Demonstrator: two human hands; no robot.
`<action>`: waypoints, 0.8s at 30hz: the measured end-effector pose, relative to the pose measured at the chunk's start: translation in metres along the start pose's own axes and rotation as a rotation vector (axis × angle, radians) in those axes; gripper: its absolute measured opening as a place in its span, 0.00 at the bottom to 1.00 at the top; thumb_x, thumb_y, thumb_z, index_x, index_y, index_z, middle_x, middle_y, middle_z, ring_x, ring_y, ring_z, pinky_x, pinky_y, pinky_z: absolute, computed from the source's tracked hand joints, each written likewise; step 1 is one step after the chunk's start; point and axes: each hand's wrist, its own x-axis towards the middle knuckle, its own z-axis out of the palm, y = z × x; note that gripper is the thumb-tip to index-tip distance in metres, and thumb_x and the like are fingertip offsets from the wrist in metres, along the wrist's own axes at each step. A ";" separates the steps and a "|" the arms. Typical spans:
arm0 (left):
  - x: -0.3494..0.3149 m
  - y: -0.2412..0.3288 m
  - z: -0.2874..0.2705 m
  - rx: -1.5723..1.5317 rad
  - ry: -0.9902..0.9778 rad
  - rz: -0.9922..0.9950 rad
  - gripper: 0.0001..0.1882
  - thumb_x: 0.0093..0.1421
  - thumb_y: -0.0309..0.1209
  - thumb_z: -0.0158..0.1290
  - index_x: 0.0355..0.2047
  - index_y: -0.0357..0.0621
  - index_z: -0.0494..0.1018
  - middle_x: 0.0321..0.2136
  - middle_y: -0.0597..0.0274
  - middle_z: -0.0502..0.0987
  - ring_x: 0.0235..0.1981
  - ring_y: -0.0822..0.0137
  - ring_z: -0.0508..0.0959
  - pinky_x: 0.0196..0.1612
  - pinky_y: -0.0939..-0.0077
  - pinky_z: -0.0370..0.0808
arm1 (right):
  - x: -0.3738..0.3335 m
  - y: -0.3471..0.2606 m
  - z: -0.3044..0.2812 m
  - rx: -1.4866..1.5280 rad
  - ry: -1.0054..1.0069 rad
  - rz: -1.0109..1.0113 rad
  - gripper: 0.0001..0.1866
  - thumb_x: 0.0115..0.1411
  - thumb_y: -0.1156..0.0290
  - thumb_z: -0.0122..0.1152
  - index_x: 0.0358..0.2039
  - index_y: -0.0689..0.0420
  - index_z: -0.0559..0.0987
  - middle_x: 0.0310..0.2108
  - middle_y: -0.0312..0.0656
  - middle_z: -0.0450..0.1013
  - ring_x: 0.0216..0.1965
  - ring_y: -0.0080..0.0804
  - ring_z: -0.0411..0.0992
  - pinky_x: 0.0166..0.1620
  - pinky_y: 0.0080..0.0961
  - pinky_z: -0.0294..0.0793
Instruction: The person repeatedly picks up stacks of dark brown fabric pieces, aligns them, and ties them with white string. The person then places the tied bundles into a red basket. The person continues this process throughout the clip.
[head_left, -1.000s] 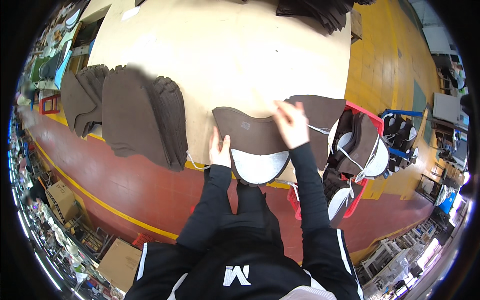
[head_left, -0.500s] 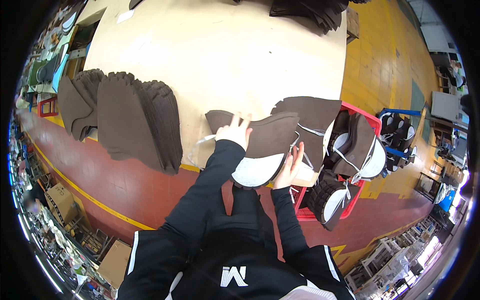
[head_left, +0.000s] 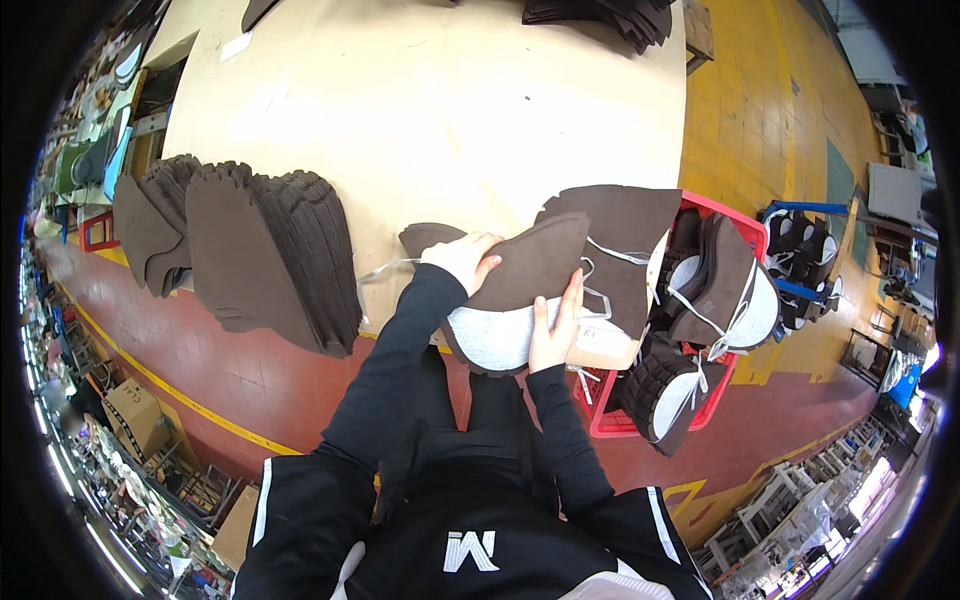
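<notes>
At the near edge of the pale table (head_left: 430, 110), I hold a small stack of dark brown curved cut pieces (head_left: 530, 262) with a whitish-grey lower section. My left hand (head_left: 463, 262) is closed over its upper left part, fingers on top. My right hand (head_left: 556, 325) grips the right edge, thumb raised on the near face. A thin white strip (head_left: 390, 267) runs leftward from under my left hand. Just right of the held stack lies another brown bundle (head_left: 625, 215) with a white tie and a pale card (head_left: 603, 343).
A red crate (head_left: 625, 433) at the right holds tied brown bundles (head_left: 712, 295). Large brown stacks (head_left: 255, 250) stand at the table's left, overhanging its near edge. More brown pieces (head_left: 610, 20) lie at the far side. A blue-framed rack (head_left: 805, 210) stands beyond the crate.
The held stack has tilted, its right end now higher. My left hand has closed more around its top, and my right hand has shifted left onto its edge.
</notes>
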 end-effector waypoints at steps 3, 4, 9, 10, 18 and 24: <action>-0.006 0.005 -0.001 -0.040 0.083 0.011 0.20 0.63 0.45 0.46 0.55 0.59 0.68 0.48 0.69 0.75 0.35 0.59 0.81 0.38 0.61 0.77 | 0.011 -0.003 -0.004 0.017 -0.072 0.013 0.42 0.61 0.67 0.55 0.69 0.57 0.44 0.70 0.50 0.43 0.71 0.46 0.40 0.69 0.37 0.40; -0.006 0.003 0.003 -0.010 0.092 0.031 0.20 0.64 0.44 0.46 0.55 0.60 0.68 0.48 0.69 0.75 0.34 0.59 0.81 0.37 0.61 0.77 | 0.009 -0.002 -0.004 0.009 -0.069 0.008 0.42 0.60 0.67 0.56 0.69 0.58 0.45 0.70 0.51 0.43 0.70 0.46 0.41 0.69 0.37 0.40; -0.006 0.009 0.003 0.157 0.011 -0.014 0.24 0.63 0.44 0.48 0.59 0.61 0.64 0.51 0.67 0.73 0.35 0.58 0.81 0.36 0.64 0.79 | 0.003 0.002 -0.001 -0.025 -0.021 -0.047 0.42 0.58 0.71 0.58 0.68 0.61 0.48 0.69 0.51 0.45 0.70 0.46 0.43 0.69 0.38 0.41; -0.009 0.011 0.001 0.127 0.028 -0.010 0.25 0.63 0.44 0.48 0.60 0.61 0.63 0.53 0.67 0.72 0.35 0.57 0.81 0.36 0.64 0.79 | 0.002 0.003 -0.003 -0.031 -0.011 -0.049 0.42 0.57 0.72 0.58 0.68 0.61 0.49 0.69 0.51 0.45 0.70 0.46 0.43 0.69 0.38 0.42; -0.044 -0.039 0.027 0.059 0.853 -0.202 0.29 0.60 0.40 0.53 0.60 0.47 0.63 0.58 0.57 0.65 0.41 0.61 0.76 0.40 0.69 0.76 | 0.064 -0.001 -0.035 0.183 0.096 -0.123 0.21 0.58 0.77 0.55 0.54 0.62 0.72 0.59 0.48 0.65 0.63 0.41 0.61 0.64 0.35 0.55; -0.038 -0.066 0.033 -1.350 0.768 -0.534 0.22 0.67 0.40 0.46 0.58 0.45 0.66 0.51 0.64 0.72 0.25 0.77 0.63 0.33 0.81 0.67 | 0.139 0.022 -0.028 0.616 -0.178 0.007 0.24 0.68 0.57 0.45 0.51 0.64 0.75 0.53 0.44 0.72 0.57 0.31 0.66 0.62 0.28 0.58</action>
